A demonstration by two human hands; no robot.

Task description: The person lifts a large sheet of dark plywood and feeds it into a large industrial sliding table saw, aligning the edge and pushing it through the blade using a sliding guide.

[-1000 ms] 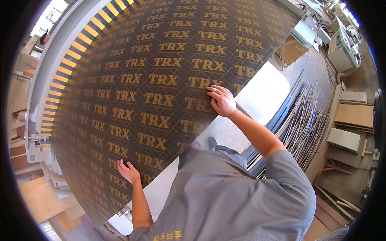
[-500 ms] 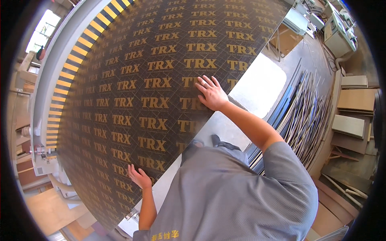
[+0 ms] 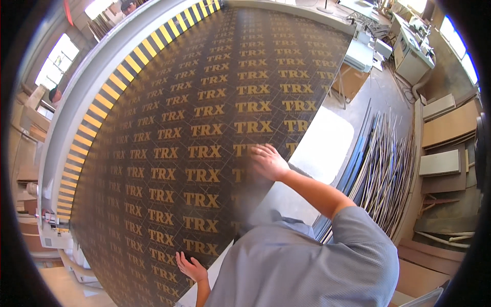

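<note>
landmark: the panel (image 3: 204,143), a large dark brown sheet printed all over with repeated gold lettering, lying flat and filling most of the view.

left hand (image 3: 191,268): at the panel's near edge, towards its near-left corner. palm down on the panel face, fingers open and spread, touching the surface. nothing is gripped.

right hand (image 3: 268,161): further along the same edge, at the panel's right side. it lies flat on the panel face near that edge, fingers extended and slightly apart, touching the surface. the hand is motion-blurred, so exact finger contact cannot be told. nothing is gripped.

grey sleeve (image 3: 353,240): just right of the panel's near edge, covering the right upper arm.

white surface (image 3: 322,148): directly beside the panel's right edge, showing from beneath it.

strips (image 3: 388,169): a loose bundle of long thin pale strips on the floor, right of the panel, beyond the white surface.

boards (image 3: 450,128): flat brown and grey offcuts, well right of the panel, past the strips.

striped rail (image 3: 102,102): a yellow-and-black band running along the panel's left edge, touching or just beside it.

grey frame (image 3: 66,123): left of the striped rail, curving alongside the panel.

workbench (image 3: 409,46): beyond the panel's far-right corner, carrying assorted equipment.
</note>
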